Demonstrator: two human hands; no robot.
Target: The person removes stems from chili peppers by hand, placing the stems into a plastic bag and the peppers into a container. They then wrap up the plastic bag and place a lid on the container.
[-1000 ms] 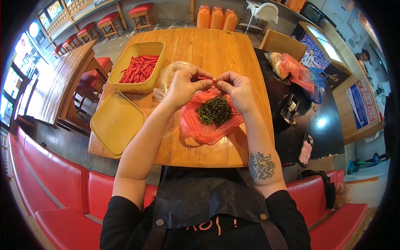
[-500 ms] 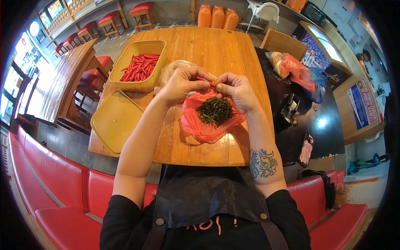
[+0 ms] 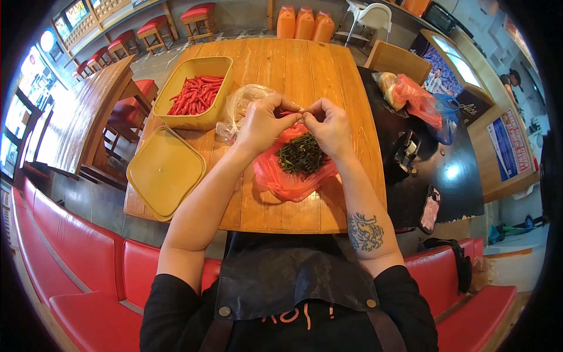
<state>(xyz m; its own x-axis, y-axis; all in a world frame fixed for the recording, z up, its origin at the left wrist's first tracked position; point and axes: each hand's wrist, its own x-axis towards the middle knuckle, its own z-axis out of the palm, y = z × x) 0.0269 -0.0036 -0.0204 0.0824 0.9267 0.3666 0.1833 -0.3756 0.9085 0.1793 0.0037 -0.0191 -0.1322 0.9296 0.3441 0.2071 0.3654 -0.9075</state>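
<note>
My left hand point(image 3: 264, 122) is closed in a pinch around a red chili pepper point(image 3: 287, 112), mostly hidden by the fingers. Against it, my right hand point(image 3: 328, 128) pinches the pepper's stem end, fingertips touching or nearly so. Just below both hands, a heap of green chili stems point(image 3: 302, 155) lies in an open red plastic bag point(image 3: 281, 186). Behind my left hand is a crumpled clear plastic bag point(image 3: 241, 104) with contents I cannot make out. Many red chilies point(image 3: 198, 95) fill part of a yellow tub point(image 3: 218, 115) at the back left.
The yellow lid point(image 3: 166, 173) lies on the wooden table point(image 3: 275, 64), overhanging its left edge. A black table point(image 3: 457, 188) at right holds a phone point(image 3: 431, 209), a black object point(image 3: 407, 154) and plastic bags point(image 3: 419, 102). Red bench seating point(image 3: 88, 317) surrounds me.
Both hands have shifted slightly, and their fingertips have come closer together at the chili's end. Less of the pepper shows now. The tub, lid and stem heap stay put.
</note>
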